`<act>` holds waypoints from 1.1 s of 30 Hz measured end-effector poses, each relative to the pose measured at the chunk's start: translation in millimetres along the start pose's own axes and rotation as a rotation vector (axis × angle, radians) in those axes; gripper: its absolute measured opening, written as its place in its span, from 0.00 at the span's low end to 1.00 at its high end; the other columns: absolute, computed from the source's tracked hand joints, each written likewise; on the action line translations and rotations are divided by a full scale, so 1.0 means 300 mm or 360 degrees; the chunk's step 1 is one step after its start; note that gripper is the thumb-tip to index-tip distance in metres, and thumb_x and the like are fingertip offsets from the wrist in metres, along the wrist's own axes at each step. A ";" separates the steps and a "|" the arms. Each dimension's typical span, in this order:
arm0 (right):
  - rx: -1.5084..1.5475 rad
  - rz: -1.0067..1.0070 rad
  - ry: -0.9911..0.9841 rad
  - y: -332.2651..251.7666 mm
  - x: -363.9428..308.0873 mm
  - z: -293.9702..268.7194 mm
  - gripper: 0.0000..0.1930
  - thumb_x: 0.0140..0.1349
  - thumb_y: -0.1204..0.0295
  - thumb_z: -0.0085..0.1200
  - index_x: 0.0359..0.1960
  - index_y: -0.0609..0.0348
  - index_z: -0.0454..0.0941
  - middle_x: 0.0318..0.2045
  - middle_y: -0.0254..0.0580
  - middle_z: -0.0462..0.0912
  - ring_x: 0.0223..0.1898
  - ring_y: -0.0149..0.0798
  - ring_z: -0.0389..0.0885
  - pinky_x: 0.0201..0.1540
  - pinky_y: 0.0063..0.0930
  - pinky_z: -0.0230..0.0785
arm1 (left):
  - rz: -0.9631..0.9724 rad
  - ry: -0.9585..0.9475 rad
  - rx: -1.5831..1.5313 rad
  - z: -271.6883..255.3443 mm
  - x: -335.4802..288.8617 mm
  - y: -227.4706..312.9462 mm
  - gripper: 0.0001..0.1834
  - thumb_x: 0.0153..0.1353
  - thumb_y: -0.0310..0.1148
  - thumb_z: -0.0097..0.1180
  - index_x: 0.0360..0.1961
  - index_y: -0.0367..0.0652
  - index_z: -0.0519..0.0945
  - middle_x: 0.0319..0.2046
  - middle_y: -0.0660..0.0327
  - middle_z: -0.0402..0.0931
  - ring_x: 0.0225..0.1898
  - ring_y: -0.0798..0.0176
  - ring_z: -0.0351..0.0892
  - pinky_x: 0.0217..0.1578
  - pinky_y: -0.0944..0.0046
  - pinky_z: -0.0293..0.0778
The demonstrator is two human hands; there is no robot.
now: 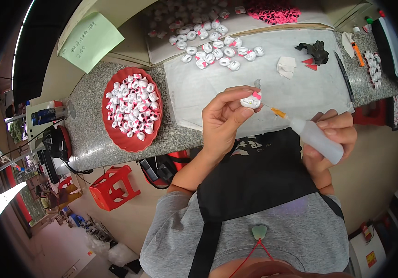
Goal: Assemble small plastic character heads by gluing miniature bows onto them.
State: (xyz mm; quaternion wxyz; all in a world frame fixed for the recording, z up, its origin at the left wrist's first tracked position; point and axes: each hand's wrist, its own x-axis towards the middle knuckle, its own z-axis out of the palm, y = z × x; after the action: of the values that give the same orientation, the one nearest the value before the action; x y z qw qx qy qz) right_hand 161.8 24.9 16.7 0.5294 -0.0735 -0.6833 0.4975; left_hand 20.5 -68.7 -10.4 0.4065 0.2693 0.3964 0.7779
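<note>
Between the thumb and fingers of my left hand [222, 119] is a small white cat-head piece [250, 102] with a pink bow, raised over the front of the work surface. My right hand [335, 134] is wrapped round a translucent squeeze bottle [318, 140], which lies tilted with its orange needle tip [278, 112] toward the piece. The thin needle ends at or very near the piece's right side; whether it touches I cannot tell. Left of my hands, a red scalloped plate [136, 147] is heaped with similar white and pink pieces.
White paper [194, 95] covers the counter. Toward the back lie many white pieces [217, 53] and a pile of pink bits [275, 13]. To the right are a crumpled tissue [286, 67], black cloth [318, 52], red triangles [311, 66], a black pen-like tool [344, 76] and an orange-handled tool [358, 54].
</note>
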 end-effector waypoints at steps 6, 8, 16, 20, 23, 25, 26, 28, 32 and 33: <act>-0.0028 -0.0196 -0.0221 0.006 0.000 0.009 0.18 0.37 0.77 0.59 0.31 0.59 0.64 0.28 0.41 0.65 0.21 0.28 0.63 0.21 0.17 0.61 | -0.0089 0.0086 -0.0013 0.009 -0.009 0.022 0.21 0.46 0.21 0.50 0.43 0.35 0.62 0.42 0.48 0.66 0.38 0.60 0.71 0.41 0.61 0.67; -0.0040 -0.0226 -0.0248 0.005 -0.001 0.012 0.19 0.37 0.78 0.59 0.31 0.59 0.64 0.28 0.42 0.66 0.21 0.28 0.63 0.21 0.17 0.61 | -0.0082 0.0085 -0.0009 0.007 -0.011 0.021 0.20 0.46 0.21 0.50 0.43 0.35 0.62 0.42 0.48 0.66 0.38 0.60 0.71 0.42 0.60 0.67; 0.0006 -0.0066 -0.0225 -0.008 -0.011 0.015 0.26 0.25 0.80 0.66 0.30 0.56 0.67 0.32 0.41 0.69 0.24 0.32 0.69 0.25 0.22 0.66 | -0.0059 0.0066 -0.0006 -0.001 -0.014 0.018 0.20 0.46 0.20 0.50 0.42 0.34 0.63 0.42 0.48 0.66 0.39 0.60 0.70 0.43 0.60 0.67; -0.0012 -0.0043 -0.0237 -0.016 -0.009 0.012 0.25 0.25 0.80 0.66 0.30 0.56 0.67 0.31 0.41 0.69 0.24 0.32 0.69 0.25 0.22 0.66 | -0.0078 0.0048 0.0019 -0.002 -0.015 0.019 0.20 0.46 0.20 0.50 0.42 0.34 0.63 0.42 0.48 0.66 0.39 0.60 0.70 0.43 0.60 0.67; 0.0009 -0.0045 -0.0270 -0.012 -0.005 0.010 0.26 0.25 0.81 0.66 0.30 0.56 0.67 0.31 0.40 0.69 0.23 0.32 0.69 0.24 0.22 0.65 | -0.0080 0.0060 0.0022 -0.004 -0.016 0.016 0.20 0.46 0.20 0.50 0.42 0.34 0.63 0.42 0.48 0.66 0.39 0.60 0.70 0.43 0.60 0.67; -0.0065 -0.0169 -0.0340 -0.010 0.003 0.011 0.19 0.36 0.78 0.60 0.31 0.59 0.64 0.29 0.42 0.66 0.20 0.28 0.62 0.21 0.18 0.60 | -0.0076 0.0071 0.0021 -0.003 -0.016 0.016 0.20 0.46 0.20 0.50 0.42 0.34 0.63 0.42 0.48 0.66 0.39 0.60 0.70 0.42 0.60 0.67; -0.0065 -0.0168 -0.0339 -0.011 0.004 0.010 0.19 0.36 0.78 0.60 0.31 0.59 0.64 0.29 0.42 0.66 0.20 0.28 0.62 0.21 0.18 0.60 | -0.0080 0.0076 0.0022 -0.003 -0.016 0.018 0.20 0.46 0.20 0.50 0.42 0.34 0.63 0.42 0.48 0.66 0.39 0.60 0.71 0.42 0.60 0.67; -0.0117 -0.0181 -0.0349 -0.012 0.005 0.008 0.19 0.37 0.78 0.59 0.32 0.58 0.64 0.29 0.41 0.66 0.20 0.28 0.62 0.21 0.18 0.60 | -0.0084 0.0081 0.0024 -0.004 -0.016 0.018 0.20 0.46 0.20 0.50 0.42 0.34 0.63 0.42 0.48 0.66 0.38 0.60 0.71 0.42 0.60 0.67; -0.0145 -0.0204 -0.0360 -0.012 0.008 0.005 0.19 0.38 0.77 0.59 0.33 0.57 0.63 0.30 0.41 0.65 0.20 0.29 0.62 0.21 0.18 0.60 | -0.0096 0.0065 0.0006 -0.003 -0.017 0.018 0.20 0.46 0.21 0.50 0.42 0.34 0.63 0.41 0.48 0.66 0.37 0.59 0.71 0.41 0.61 0.67; -0.0136 -0.0203 -0.0357 -0.012 0.008 0.006 0.19 0.38 0.78 0.59 0.33 0.57 0.63 0.30 0.41 0.65 0.20 0.29 0.63 0.21 0.18 0.60 | -0.0101 0.0056 0.0001 -0.003 -0.018 0.017 0.20 0.46 0.20 0.50 0.42 0.34 0.63 0.41 0.48 0.66 0.37 0.59 0.72 0.41 0.61 0.67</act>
State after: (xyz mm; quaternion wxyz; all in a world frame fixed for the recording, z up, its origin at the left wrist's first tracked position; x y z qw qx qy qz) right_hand 160.9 23.4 21.1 0.4766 0.0038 -0.7620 0.4384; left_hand 20.4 -75.4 -7.1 0.4239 0.2430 0.4120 0.7691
